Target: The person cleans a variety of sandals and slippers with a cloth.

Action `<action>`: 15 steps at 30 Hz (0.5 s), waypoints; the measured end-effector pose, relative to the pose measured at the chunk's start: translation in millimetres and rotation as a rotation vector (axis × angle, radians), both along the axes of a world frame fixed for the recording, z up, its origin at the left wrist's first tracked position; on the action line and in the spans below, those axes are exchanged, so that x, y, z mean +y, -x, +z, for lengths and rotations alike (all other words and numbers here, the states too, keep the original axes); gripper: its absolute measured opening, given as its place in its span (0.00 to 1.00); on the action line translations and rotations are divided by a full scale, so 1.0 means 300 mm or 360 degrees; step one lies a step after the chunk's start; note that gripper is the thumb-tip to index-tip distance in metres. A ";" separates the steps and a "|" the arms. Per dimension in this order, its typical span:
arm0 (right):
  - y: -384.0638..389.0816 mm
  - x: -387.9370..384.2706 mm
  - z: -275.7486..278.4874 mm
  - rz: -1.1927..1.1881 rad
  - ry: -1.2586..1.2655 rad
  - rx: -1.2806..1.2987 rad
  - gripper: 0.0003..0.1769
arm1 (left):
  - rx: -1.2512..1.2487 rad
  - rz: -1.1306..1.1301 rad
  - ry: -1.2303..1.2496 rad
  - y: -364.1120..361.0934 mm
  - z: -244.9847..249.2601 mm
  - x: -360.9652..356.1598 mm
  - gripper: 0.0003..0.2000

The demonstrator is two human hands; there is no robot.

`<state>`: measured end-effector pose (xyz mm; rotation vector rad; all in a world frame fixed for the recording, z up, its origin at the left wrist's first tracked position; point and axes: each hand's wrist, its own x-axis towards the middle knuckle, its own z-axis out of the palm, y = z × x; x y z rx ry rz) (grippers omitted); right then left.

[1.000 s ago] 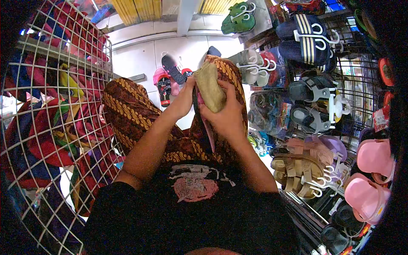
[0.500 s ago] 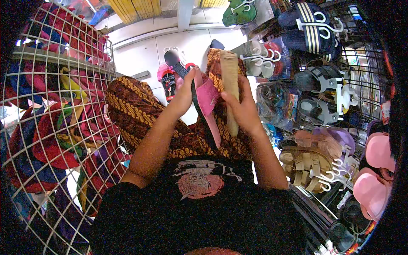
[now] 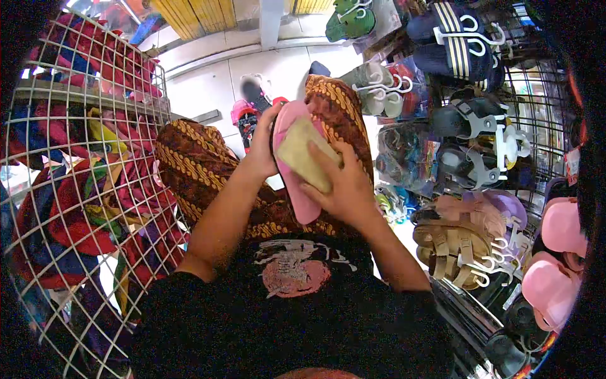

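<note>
My left hand is closed around the left edge of a pink slide sandal, held over my lap with its sole's upper face towards me. In my right hand is a folded yellowish-beige cloth, which lies over the middle of the sandal and hides most of its strap. The right fingers press on the cloth's right side. Below both hands are my legs in brown batik-patterned trousers.
A wire rack packed with colourful items stands at the left. Pink and black sandals lie on the tiled floor ahead. Along the right hang navy striped slides, brown strapped sandals and pink sandals on white hangers.
The sandal has turned from edge-on to facing me. The cloth, upright and beside the sandal earlier, has moved left and now lies over it.
</note>
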<state>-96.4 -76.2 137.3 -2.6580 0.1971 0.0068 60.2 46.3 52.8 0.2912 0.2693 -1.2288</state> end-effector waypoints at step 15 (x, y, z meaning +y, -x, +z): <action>0.022 -0.016 -0.051 -0.0280 -0.0137 -0.0280 0.37 | -0.0322 0.0101 -0.0315 0.012 -0.103 -0.031 0.27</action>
